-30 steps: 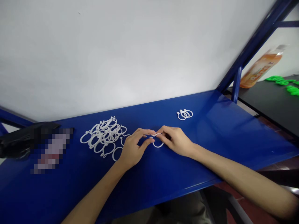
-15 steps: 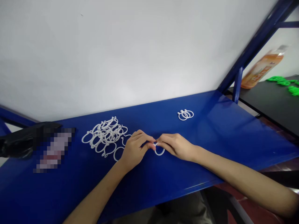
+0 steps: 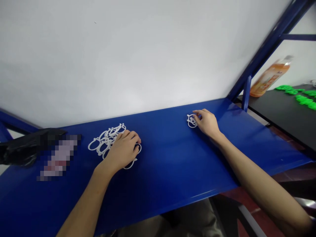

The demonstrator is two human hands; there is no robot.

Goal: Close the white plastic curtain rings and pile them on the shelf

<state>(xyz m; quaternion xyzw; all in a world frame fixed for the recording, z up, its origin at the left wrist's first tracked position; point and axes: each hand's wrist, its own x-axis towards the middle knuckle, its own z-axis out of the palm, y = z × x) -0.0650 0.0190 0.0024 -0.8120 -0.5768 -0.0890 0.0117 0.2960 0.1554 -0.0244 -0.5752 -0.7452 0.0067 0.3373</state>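
Note:
A pile of thin white plastic rings (image 3: 108,133), each with a small knob or loop end, lies on the blue table (image 3: 163,174). My left hand (image 3: 122,149) is over the right side of this pile, palm down. Its fingers are apart and cover several rings; one ring shows beside the thumb. Farther right, a small group of white rings (image 3: 192,127) lies near the back of the table. At this group is my right hand (image 3: 207,124), with a gap between thumb and forefinger. Its other fingertips are partly hidden.
A black plastic bag (image 3: 22,149) and a blurred-out flat item (image 3: 60,154) lie on the left. Blue frame posts (image 3: 247,92) rise at the right. Beyond them, an orange drink bottle (image 3: 269,79) and green pieces (image 3: 306,100) stand on a black table.
My hands have parted from the single ring they held together at the middle. The left has moved back to the pile, and the right has gone over to the small group.

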